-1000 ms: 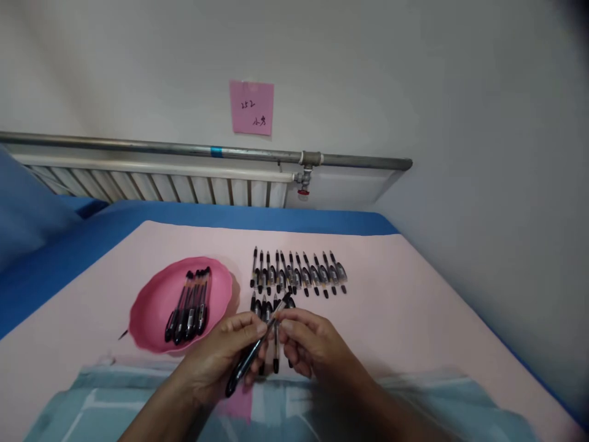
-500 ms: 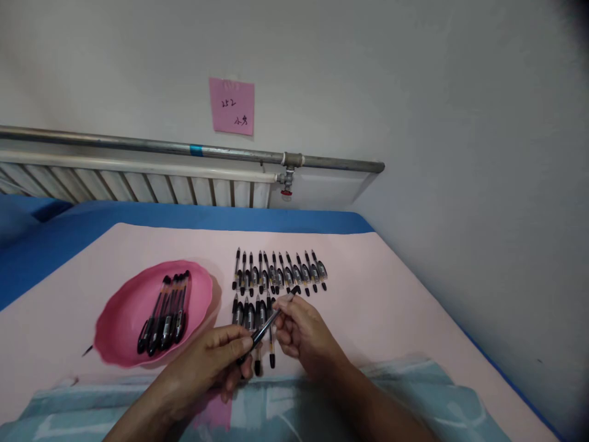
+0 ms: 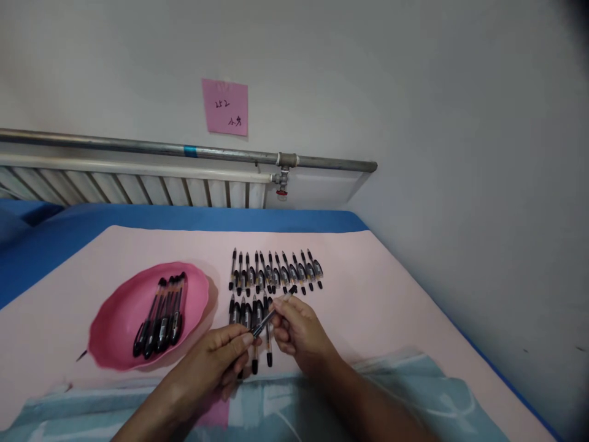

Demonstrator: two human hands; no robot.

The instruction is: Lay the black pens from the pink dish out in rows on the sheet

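Observation:
A black pen (image 3: 264, 323) is held slantwise between my two hands, over the front row of pens. My left hand (image 3: 216, 359) closes on its lower end, and the fingers hide that tip. Around the upper part of the barrel, my right hand (image 3: 299, 325) pinches with thumb and fingers; a black end shows above them. Beneath the hands lie several pens with caps beside them in a front row (image 3: 246, 314), partly covered by my fingers. Behind them stretches a longer back row of pens and caps (image 3: 276, 276).
To the left a pink scalloped bowl (image 3: 115, 313) contains several capped black pens (image 3: 161, 322). A thin dark tip (image 3: 81, 355) pokes out by its left edge. Light blue patterned cloth (image 3: 368, 393) covers the near edge. A radiator (image 3: 193, 191) and metal pipe (image 3: 138, 145) run along the wall.
The view has shifted slightly, so the scene sits a little further left. Less of the pen's dark lower part shows beside my left fingers. Both hands keep their hold.

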